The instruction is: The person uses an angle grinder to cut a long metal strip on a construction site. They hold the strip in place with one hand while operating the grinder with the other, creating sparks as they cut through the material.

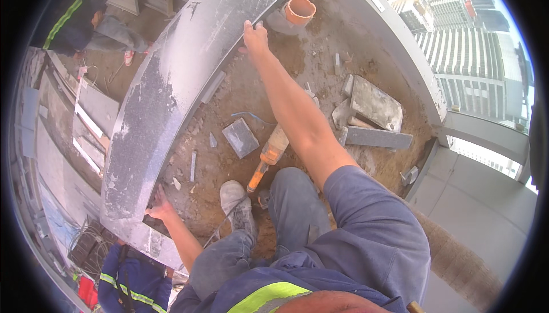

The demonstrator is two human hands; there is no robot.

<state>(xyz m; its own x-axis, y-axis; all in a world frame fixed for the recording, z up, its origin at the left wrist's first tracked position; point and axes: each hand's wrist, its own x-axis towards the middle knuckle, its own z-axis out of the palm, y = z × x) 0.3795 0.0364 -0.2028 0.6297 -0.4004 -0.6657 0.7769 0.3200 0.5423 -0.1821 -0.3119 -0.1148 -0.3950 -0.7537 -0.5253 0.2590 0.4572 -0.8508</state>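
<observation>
A long grey stone slab [143, 124], smeared with pale dust or mortar, stands on my left and runs from near my left knee to the far side. My right hand [255, 37] grips its edge at the far part, the fingertips curled over it and the rest partly hidden. Lower down, my left hand [162, 204] is closed on the near part of the same edge. Between my feet and right forearm lies an orange-and-grey power tool [271, 153], its upper end covered by the arm. A square grey tile piece [241, 138] rests beside it.
An orange pot [300, 10] stands at the far end. Broken slabs [376, 104] are piled right of my arm on the dirt-covered floor. A low wall [409, 50] borders the right, with buildings beyond. Another person [77, 13] is at the upper left; a blue jacket [134, 278] lies lower left.
</observation>
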